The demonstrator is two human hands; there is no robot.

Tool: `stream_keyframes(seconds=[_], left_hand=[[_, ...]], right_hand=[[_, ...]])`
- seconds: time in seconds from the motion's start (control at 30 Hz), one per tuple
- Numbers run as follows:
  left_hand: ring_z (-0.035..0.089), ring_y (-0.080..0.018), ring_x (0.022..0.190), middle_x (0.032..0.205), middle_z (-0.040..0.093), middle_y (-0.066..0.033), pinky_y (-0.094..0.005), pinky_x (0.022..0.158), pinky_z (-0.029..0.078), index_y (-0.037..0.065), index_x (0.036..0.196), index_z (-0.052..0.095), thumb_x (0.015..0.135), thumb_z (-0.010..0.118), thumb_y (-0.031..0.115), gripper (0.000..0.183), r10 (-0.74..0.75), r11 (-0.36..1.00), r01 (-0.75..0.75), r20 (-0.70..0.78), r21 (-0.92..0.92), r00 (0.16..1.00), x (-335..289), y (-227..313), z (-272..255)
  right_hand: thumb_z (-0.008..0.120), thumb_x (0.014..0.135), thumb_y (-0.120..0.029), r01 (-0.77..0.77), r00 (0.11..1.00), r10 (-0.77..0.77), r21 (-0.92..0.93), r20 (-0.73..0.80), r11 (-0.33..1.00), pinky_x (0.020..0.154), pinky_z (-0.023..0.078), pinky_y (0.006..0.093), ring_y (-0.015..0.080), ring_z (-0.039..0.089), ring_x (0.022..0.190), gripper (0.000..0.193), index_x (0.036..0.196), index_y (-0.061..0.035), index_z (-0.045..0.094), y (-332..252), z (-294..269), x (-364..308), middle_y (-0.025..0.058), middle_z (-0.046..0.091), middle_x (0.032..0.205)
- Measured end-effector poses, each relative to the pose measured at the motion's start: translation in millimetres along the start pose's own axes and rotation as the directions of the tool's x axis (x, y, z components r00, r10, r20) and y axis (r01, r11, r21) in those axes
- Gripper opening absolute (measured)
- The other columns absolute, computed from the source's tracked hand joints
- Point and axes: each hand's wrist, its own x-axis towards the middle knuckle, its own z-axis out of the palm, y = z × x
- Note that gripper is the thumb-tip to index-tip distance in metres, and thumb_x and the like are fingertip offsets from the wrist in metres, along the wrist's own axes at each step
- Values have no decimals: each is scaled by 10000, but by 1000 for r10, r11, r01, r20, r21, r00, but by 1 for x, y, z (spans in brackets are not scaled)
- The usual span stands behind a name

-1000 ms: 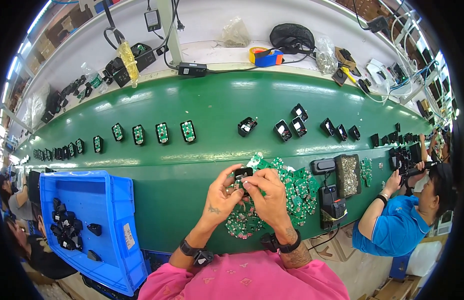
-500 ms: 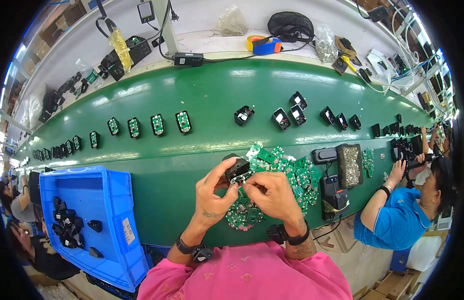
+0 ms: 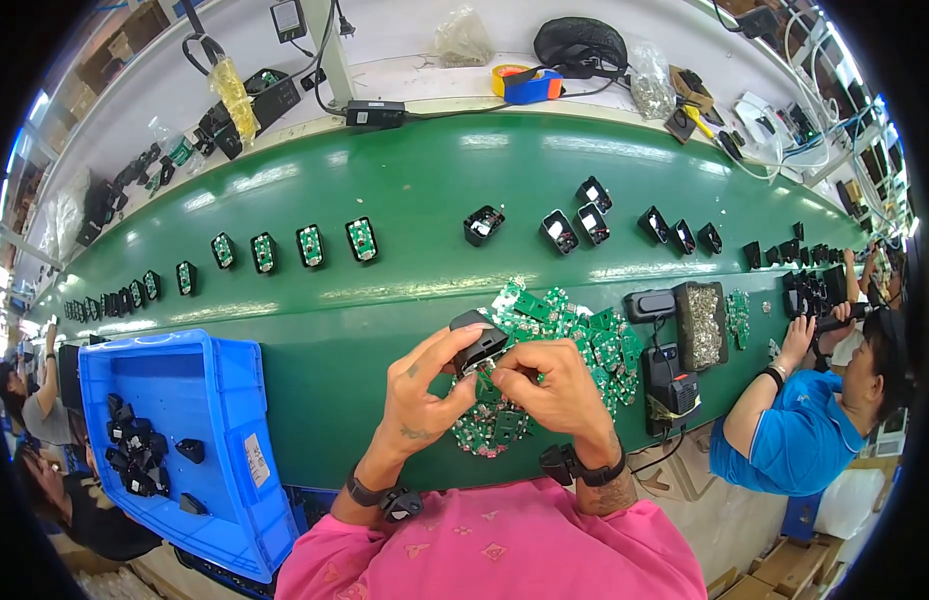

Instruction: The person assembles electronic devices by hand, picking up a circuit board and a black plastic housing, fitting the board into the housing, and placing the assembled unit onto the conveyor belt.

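My left hand point(image 3: 422, 388) is closed around a small black plastic housing point(image 3: 480, 346), tilted with its open side toward me. My right hand point(image 3: 556, 392) meets it there, thumb and index finger pinched together at the opening. Small pale and reddish bits show between the fingertips, too small to make out. Beneath and beyond both hands spreads a loose pile of green circuit boards point(image 3: 606, 352) on the green belt point(image 3: 324, 400).
Black housings fitted with green boards point(image 3: 361, 240) stand in a row at left; open housings point(image 3: 559, 232) sit at right. A blue bin point(image 3: 219, 450) holds black parts. Right of the pile are a black device point(image 3: 672, 385) and a metal-filled tray point(image 3: 700, 325). A co-worker point(image 3: 794, 430) sits at right.
The housing has turned slightly in my left hand, showing more of its smooth black side. Both hands stay together in nearly the same place.
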Motion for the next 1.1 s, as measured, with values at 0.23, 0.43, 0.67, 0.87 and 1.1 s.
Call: stream_keyframes(seconds=[0.23, 0.43, 0.67, 0.87, 1.1], left_hand=[[704, -268, 853, 1132, 673, -181, -330, 725, 570, 69, 1268, 619, 727, 651, -88, 565, 49, 993, -59, 91, 107, 995, 7, 7, -1], [702, -323, 848, 1132, 669, -199, -338, 703, 573, 92, 1266, 624, 700, 648, -94, 596, 91, 978, -108, 100, 178, 991, 5, 5, 1], [717, -271, 883, 1170, 665, -195, -324, 732, 589, 69, 1288, 608, 725, 660, -87, 587, 19, 993, -26, 62, 118, 998, 1, 2, 3], [698, -172, 905, 1186, 671, -157, -305, 786, 601, 20, 1312, 585, 779, 664, -86, 549, -143, 986, 141, -22, -95, 989, 0, 5, 9], [693, -164, 913, 1175, 671, -159, -301, 790, 600, 13, 1312, 583, 775, 665, -90, 553, -133, 990, 133, 12, -51, 991, 0, 7, 8]], right_hand=[[669, 807, -60, 25, 998, -20, -93, 56, 995, 492, 450, 275, 127, 610, 535, 74, 783, 6, 691, 6, -5, -1, 80, 661, 636], [664, 834, -73, -89, 983, 99, -69, 153, 994, 491, 447, 269, 123, 605, 529, 100, 807, 17, 698, 7, -10, 3, 83, 650, 619], [659, 896, -111, -229, 970, 224, 46, 93, 972, 480, 407, 285, 122, 558, 511, 156, 823, 24, 686, 6, -7, -3, 71, 608, 605], [649, 890, -92, 102, 995, -103, -77, -8, 992, 502, 414, 302, 136, 561, 545, 121, 839, 17, 665, 4, -5, -3, 75, 620, 670], [662, 849, -84, -10, 1000, 10, -31, 16, 999, 510, 424, 304, 145, 565, 540, 112, 809, 20, 669, 0, -8, -3, 80, 628, 650]])
